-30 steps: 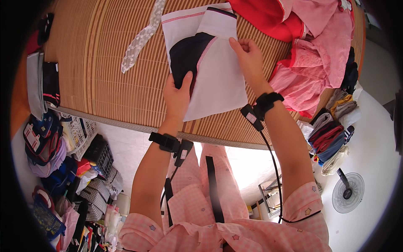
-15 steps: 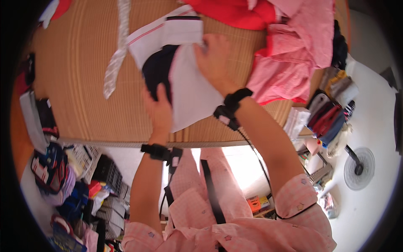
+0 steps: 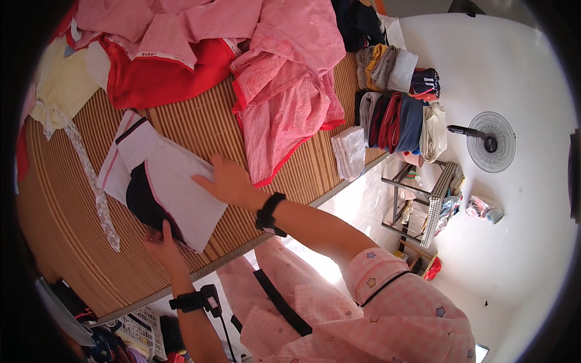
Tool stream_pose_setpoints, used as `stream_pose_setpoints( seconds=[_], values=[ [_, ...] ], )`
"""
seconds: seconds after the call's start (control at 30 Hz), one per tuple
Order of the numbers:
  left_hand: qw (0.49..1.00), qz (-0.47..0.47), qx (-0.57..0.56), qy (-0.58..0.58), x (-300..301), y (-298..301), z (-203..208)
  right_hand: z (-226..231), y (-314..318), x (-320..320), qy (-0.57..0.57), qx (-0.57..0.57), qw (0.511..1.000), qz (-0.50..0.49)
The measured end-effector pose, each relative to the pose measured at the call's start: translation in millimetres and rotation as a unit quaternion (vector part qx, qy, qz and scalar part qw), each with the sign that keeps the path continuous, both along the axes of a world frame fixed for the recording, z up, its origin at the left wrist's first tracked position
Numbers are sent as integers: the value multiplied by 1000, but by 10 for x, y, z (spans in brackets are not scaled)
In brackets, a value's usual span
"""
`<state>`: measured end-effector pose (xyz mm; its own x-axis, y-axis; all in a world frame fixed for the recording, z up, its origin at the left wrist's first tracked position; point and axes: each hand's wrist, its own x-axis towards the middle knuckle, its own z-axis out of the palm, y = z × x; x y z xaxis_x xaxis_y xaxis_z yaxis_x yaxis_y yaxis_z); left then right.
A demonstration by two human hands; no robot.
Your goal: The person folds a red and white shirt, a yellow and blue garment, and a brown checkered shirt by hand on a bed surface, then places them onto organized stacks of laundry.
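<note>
A folded white garment (image 3: 187, 166) with a black panel and pink stitching lies on the slatted bamboo mat (image 3: 290, 181) before me. My right hand (image 3: 229, 183) rests on its right side, fingers stretched out and apart. At the lower left edge, my left hand (image 3: 164, 247) has its thumb over the black part; its fingertips are partly hidden at the cloth's edge. Black straps with small devices sit on both wrists.
Pink and red clothes (image 3: 290, 103) spread across the far side. A pale yellow garment (image 3: 66, 85) and a white lacy strip (image 3: 94, 175) lie left. Folded clothes (image 3: 393, 121) are stacked at right, beside a white folded cloth (image 3: 349, 154). A fan (image 3: 490, 144) stands beyond.
The view has swung right, showing more of the stacked clothes and fan. My left hand has shifted to the garment's lower edge; the right still lies on its right side.
</note>
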<state>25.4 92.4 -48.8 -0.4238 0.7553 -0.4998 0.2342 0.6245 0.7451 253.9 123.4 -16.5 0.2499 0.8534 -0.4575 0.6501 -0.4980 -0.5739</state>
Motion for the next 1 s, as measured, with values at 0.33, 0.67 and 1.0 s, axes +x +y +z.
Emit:
stream_pose_setpoints(
  seconds=[0.33, 0.67, 1.0],
  values=[
    [962, -29, -119, -246, -202, 150, 269, -234, -850, -180, 453, -86, 795, -394],
    [982, -88, -109, -128, 131, -412, 126, 50, -1089, -658, 520, -83, 734, -429],
    [948, -83, -213, -221, 592, -1194, 425, 272, -1838, -65, 407, -3, 836, -369]
  ],
)
